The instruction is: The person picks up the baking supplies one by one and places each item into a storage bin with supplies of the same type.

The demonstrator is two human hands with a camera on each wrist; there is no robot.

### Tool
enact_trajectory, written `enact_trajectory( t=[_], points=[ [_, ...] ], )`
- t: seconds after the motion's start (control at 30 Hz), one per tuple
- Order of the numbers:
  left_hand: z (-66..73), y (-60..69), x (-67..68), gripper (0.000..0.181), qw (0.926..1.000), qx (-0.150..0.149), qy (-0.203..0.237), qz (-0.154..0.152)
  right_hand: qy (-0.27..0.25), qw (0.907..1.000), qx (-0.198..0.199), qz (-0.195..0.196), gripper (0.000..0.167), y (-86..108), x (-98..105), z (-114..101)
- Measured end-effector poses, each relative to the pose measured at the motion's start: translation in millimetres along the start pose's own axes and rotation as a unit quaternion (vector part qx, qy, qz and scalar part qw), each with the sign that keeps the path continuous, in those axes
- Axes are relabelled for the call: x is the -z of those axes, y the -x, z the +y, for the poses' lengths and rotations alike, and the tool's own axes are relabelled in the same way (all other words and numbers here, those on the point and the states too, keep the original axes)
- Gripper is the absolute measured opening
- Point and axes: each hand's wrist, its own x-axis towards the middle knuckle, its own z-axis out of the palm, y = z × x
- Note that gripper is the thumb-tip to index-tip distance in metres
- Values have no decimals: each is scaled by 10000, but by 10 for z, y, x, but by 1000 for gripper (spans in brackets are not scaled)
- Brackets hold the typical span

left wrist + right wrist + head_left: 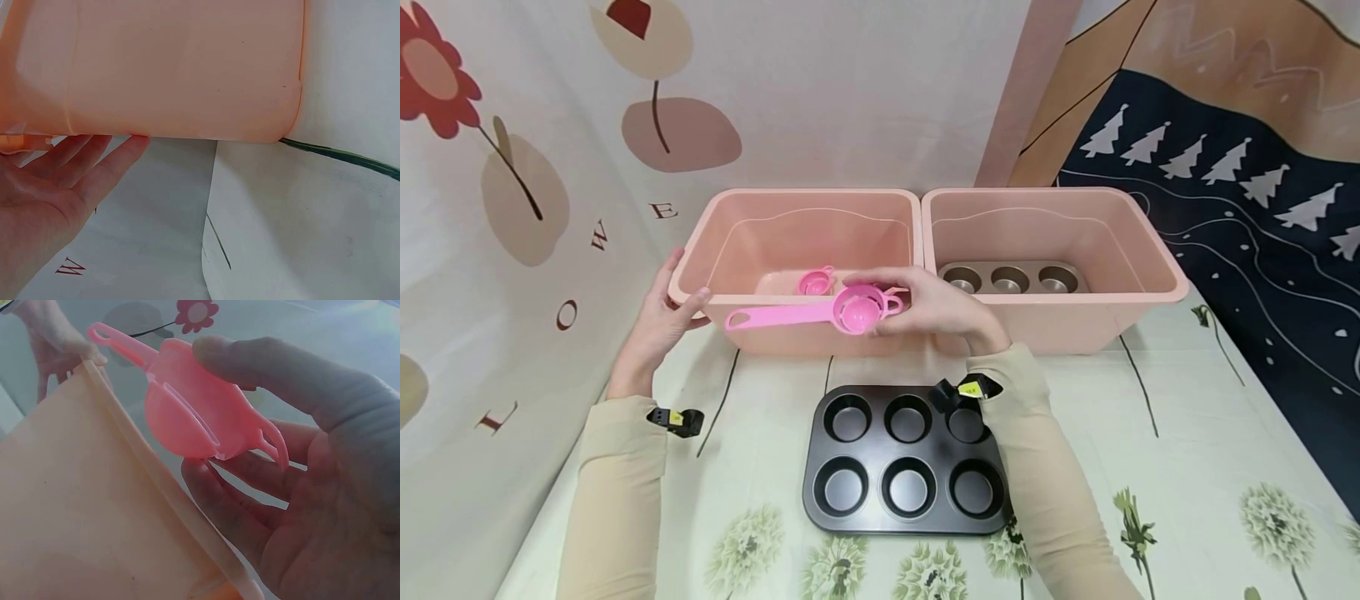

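My right hand (936, 304) pinches a pink egg separator (859, 312) just over the front rim of the left pink bin (835, 198). In the right wrist view, thumb and fingers hold the separator (215, 403) by its cup, with the long handle pointing away from the palm. My left hand (658, 321) grips that bin's front left corner, thumb at the rim and fingers along the outside. From the left wrist, the fingertips of the left hand (56, 187) touch the bin wall (187, 69). Inside the left bin lies a small pink cup-shaped piece (816, 282), partly hidden.
A second pink bin (1030, 198) stands against the first on the right, holding a metallic muffin pan (1033, 271). On the flowered tablecloth (1195, 467) in front lies a dark muffin tin (880, 522), partly under the right forearm. A printed curtain (850, 100) hangs behind.
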Motion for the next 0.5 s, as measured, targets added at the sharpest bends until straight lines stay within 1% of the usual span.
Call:
enact_trajectory(
  t=[0.13,0.23,0.37,0.5],
  points=[
    [7,-4,0,80,9999,14,-141,5,18,9999,-82,74,59,-39,4,9],
    [14,-1,2,80,9996,75,-256,33,200,9997,-117,120,58,-81,12,17],
    [19,7,1,80,9997,119,-201,29,410,9988,-193,180,60,-127,20,16],
    [16,5,-2,81,9998,124,-122,15,515,9982,-244,209,61,-159,30,11]
  ],
)
